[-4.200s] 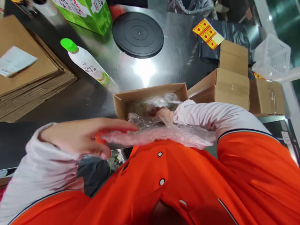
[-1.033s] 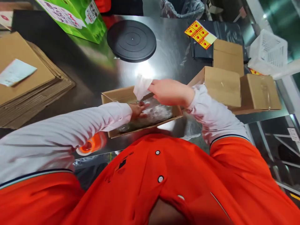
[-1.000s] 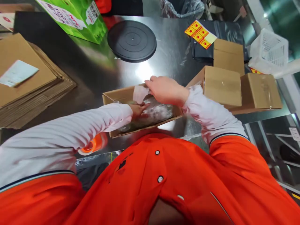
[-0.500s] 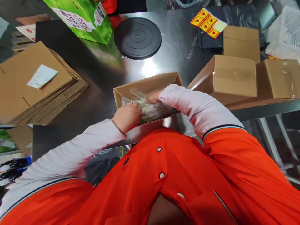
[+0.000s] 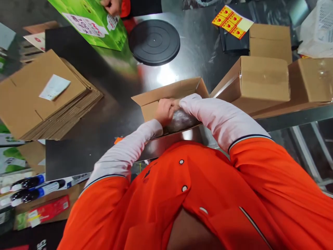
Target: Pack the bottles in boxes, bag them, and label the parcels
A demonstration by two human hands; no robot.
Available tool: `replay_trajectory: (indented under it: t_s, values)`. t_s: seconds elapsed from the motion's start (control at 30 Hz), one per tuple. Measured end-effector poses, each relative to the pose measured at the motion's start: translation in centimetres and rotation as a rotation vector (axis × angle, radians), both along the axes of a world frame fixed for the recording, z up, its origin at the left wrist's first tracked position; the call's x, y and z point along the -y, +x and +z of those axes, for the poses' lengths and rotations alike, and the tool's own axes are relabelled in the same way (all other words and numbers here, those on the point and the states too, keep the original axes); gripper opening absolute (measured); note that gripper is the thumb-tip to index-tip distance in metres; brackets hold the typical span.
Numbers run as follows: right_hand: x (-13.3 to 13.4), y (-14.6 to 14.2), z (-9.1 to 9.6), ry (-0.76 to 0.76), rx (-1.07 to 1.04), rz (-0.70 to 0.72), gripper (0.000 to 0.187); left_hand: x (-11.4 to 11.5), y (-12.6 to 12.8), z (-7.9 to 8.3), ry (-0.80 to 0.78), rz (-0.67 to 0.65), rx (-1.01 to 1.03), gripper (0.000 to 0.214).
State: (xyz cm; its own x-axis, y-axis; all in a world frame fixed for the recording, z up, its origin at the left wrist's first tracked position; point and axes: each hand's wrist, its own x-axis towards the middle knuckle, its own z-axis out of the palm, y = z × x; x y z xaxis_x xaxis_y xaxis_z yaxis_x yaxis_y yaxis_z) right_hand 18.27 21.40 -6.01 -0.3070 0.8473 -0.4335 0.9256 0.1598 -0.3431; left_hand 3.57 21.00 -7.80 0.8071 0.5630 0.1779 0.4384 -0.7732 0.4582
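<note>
Inside the open cardboard box (image 5: 169, 91), the left hand (image 5: 164, 111) has its fingers curled onto a bubble-wrap bundle (image 5: 180, 121), probably gripping it. The right hand (image 5: 174, 103) is mostly hidden behind its sleeve (image 5: 210, 118), so its fingers cannot be made out.

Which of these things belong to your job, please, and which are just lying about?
In use: left hand, right hand, bubble wrap, open cardboard box.
Lying about: flattened cardboard stack, closed cardboard cartons, black disc, yellow sticker sheet, green carton.
</note>
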Motion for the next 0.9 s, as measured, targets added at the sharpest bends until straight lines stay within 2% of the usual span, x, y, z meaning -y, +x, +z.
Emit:
replay_trajectory:
  t_s: [0.03,0.1,0.17,0.23,0.27,0.33,0.37,0.4,0.43,0.53,0.63,0.7,0.77,0.83,0.9]
  values:
    - [0.0,0.7,0.9,-0.032,0.006,0.013,0.022,0.2,0.8,-0.9,-0.024,0.038,0.005,0.036]
    - [0.6,2.5,3.5,-0.111,0.072,-0.011,0.021,0.2,1.6,-2.1,-0.072,0.046,-0.034,0.051]
    - [2.1,4.8,7.0,-0.059,0.158,-0.070,0.023,0.1,1.7,-2.6,-0.089,0.004,-0.137,0.055]
    - [4.7,7.5,10.8,0.161,0.210,-0.189,0.025,0.0,1.6,-2.6,-0.081,-0.031,-0.230,0.046]
    - [6.2,8.7,12.3,0.286,0.227,-0.292,0.027,0.0,1.6,-2.6,-0.073,-0.033,-0.245,0.043]
    - [9.0,10.5,13.8,0.459,0.286,-0.578,0.044,0.0,1.6,-2.6,-0.066,-0.027,-0.222,0.042]
    - [10.0,10.8,13.7,0.459,0.302,-0.683,0.053,0.0,1.6,-2.7,-0.065,-0.025,-0.197,0.043]
    - [10.7,10.7,13.0,0.408,0.283,-0.723,0.058,-0.1,1.7,-2.8,-0.066,-0.024,-0.171,0.043]
    - [11.0,10.3,11.7,0.311,0.237,-0.690,0.058,-0.1,1.7,-3.0,-0.068,-0.024,-0.149,0.043]
    - [9.8,7.8,7.0,0.049,0.034,-0.326,0.041,0.0,1.7,-3.6,-0.072,-0.020,-0.089,0.038]
    - [7.3,5.8,4.0,-0.119,-0.002,-0.138,0.034,0.2,1.1,-3.8,-0.052,-0.037,0.032,0.031]
    - [6.1,5.1,3.3,-0.153,0.082,-0.094,0.035,0.3,0.3,-3.4,-0.004,-0.014,0.135,0.028]
    - [5.3,4.7,3.0,-0.119,0.201,-0.104,0.042,0.1,-0.5,-2.5,0.079,0.092,0.204,0.031]
    - [4.9,4.5,2.8,-0.108,0.236,-0.138,0.047,-0.2,-1.1,-1.5,0.161,0.253,0.218,0.048]
    - [5.2,4.4,3.0,-0.076,0.228,-0.163,0.049,-0.4,-1.6,-0.8,0.174,0.373,0.200,0.064]
